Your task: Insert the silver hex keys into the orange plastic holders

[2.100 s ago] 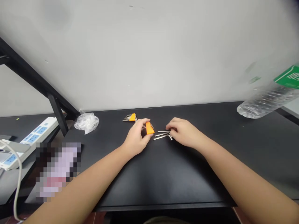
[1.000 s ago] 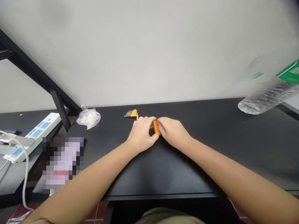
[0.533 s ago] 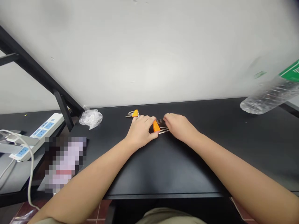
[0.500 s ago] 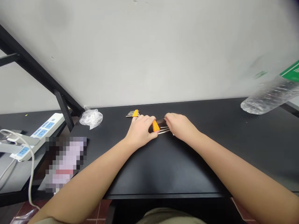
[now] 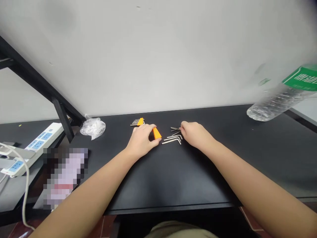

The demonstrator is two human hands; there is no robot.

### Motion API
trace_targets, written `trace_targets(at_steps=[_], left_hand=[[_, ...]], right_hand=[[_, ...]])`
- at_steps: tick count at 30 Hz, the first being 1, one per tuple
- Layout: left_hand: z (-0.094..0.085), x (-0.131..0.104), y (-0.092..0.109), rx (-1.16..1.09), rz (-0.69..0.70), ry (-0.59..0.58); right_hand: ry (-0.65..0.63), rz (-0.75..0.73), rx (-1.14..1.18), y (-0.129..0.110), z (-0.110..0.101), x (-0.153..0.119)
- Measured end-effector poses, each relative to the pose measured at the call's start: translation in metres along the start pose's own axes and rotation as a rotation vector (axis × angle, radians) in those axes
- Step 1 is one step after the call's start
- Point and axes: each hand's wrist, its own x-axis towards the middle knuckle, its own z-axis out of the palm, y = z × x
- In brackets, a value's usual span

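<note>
Between the thumb and fingers of my left hand [image 5: 142, 140] is an orange hex key holder [image 5: 157, 133], with no keys visible in it. My right hand [image 5: 195, 133] pinches several thin hex keys [image 5: 175, 128] by their right-hand ends, which its fingers hide. Just below it, several L-shaped hex keys [image 5: 171, 140] lie side by side on the black table, bent ends to the right. Behind my left hand sits a second orange holder [image 5: 140, 121] with several hex keys in it, partly covered by my fingers.
On the black tabletop [image 5: 173, 178], a crumpled clear plastic bag [image 5: 93, 128] lies at the left. A clear plastic bottle with a green label [image 5: 300, 78] is at the right. A white power strip [image 5: 37, 145] with a cable lies left, beyond the black metal frame [image 5: 60, 114].
My left hand with the orange holder has drawn away to the left from my right hand. The gap between them has widened, and the L-shaped keys on the table show more fully.
</note>
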Motion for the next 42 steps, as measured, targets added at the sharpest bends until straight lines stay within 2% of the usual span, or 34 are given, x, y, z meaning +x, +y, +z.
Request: trace_targets(at_steps=[6,12,16,19,25,31,34,37,42], left_hand=[[0.001,0.0,-0.003,0.003,0.008,-0.006],[0.002,0.001,-0.004,0.011,-0.004,-0.023],[0.002,0.001,-0.004,0.005,-0.001,-0.023],[0.002,0.001,-0.004,0.005,-0.006,-0.025],[0.003,0.0,-0.005,0.009,-0.009,-0.029],[0.005,0.001,-0.007,-0.01,-0.011,-0.042],[0.006,0.001,-0.006,-0.013,-0.009,-0.047],[0.004,0.001,-0.005,-0.009,-0.018,-0.053],[0.002,0.0,-0.004,-0.004,-0.02,-0.042]], right_hand=[[0.001,0.018,0.048,0.006,-0.004,0.0],[0.095,0.0,0.247,0.014,-0.007,0.003],[0.04,0.09,0.407,0.016,-0.007,0.006],[-0.005,0.086,0.458,0.018,-0.006,0.007],[0.016,0.089,0.5,0.023,-0.011,0.007],[0.146,0.28,0.484,0.032,-0.006,0.017],[0.157,0.327,0.399,0.036,0.0,0.022],[0.104,0.269,0.282,0.036,0.002,0.02],[0.063,0.032,0.152,0.03,-0.002,0.009]])
